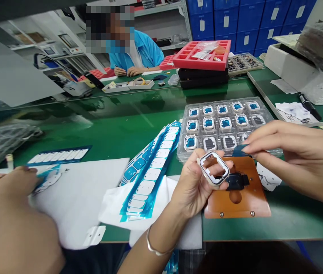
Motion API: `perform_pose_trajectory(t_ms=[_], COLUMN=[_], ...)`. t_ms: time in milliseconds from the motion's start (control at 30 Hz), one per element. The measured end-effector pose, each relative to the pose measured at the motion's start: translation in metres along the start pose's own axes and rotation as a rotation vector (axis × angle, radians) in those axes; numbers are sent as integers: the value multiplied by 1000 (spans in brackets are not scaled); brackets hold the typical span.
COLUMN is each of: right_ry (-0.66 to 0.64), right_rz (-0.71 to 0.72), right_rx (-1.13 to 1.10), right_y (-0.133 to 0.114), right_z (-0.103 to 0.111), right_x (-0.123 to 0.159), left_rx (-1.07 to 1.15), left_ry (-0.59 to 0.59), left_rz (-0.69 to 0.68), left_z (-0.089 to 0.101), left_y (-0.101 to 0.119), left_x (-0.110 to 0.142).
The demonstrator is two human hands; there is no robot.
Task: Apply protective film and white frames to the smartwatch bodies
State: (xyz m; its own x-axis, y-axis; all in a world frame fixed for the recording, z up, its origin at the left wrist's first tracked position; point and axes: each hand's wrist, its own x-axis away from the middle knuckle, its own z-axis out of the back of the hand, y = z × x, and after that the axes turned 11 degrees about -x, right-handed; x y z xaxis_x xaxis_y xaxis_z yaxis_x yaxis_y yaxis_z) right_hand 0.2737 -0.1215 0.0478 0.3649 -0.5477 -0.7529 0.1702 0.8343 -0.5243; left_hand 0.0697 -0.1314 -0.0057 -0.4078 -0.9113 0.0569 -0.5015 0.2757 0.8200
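My left hand (191, 186), wearing a bracelet at the wrist, holds a silver watch case frame (214, 168) with an open middle by its sides. In my right hand (295, 154), a small translucent blue film (241, 150) is pinched between thumb and fingers, just right of the frame and apart from it. Beneath both hands lies an orange-brown fixture plate (237, 209) with a black block (235, 182) on it. Behind stands a clear plastic tray (182, 146) of watch frames, most with blue film inside. Part of the tray's front row is hidden by my right hand.
Strips of white labels on blue backing (152, 174) lie left of my left hand. At the far left a co-worker's hand (6, 186) rests over blue film pieces. Another person (138, 49) sits across the bench. A red tray (200, 61) sits on black boxes.
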Motion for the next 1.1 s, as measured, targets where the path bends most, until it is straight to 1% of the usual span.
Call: perform_pose_trajectory(t_ms=[67, 133, 467, 533, 633, 700, 800, 967, 1100], right_ry=[-19, -43, -183, -258, -405, -451, -441, -432, -430], right_rz=[25, 37, 76, 67, 38, 30, 26, 17, 15], right_rx=[21, 42, 100, 81, 14, -4, 3, -10, -31], right_y=[3, 4, 0, -2, -6, -8, -10, -10, -11], right_z=[-1, -2, -5, -4, -2, -1, -1, -3, -4], right_x=[1, 2, 1, 2, 3, 4, 6, 9, 10], left_rx=[85, 124, 63, 40, 8, -7, -20, -41, -18], left_ry=[5, -18, -120, -151, -190, -224, -264, -230, -251], left_rz=[-7, -36, -92, -87, -88, -96, -104, -91, -78], left_z=[-2, -2, 1, 1, 1, 1, 3, 4, 3], left_y=[0, -1, -4, -4, -4, -4, -4, -5, -5], left_x=[0, 1, 2, 2, 3, 4, 4, 4, 4])
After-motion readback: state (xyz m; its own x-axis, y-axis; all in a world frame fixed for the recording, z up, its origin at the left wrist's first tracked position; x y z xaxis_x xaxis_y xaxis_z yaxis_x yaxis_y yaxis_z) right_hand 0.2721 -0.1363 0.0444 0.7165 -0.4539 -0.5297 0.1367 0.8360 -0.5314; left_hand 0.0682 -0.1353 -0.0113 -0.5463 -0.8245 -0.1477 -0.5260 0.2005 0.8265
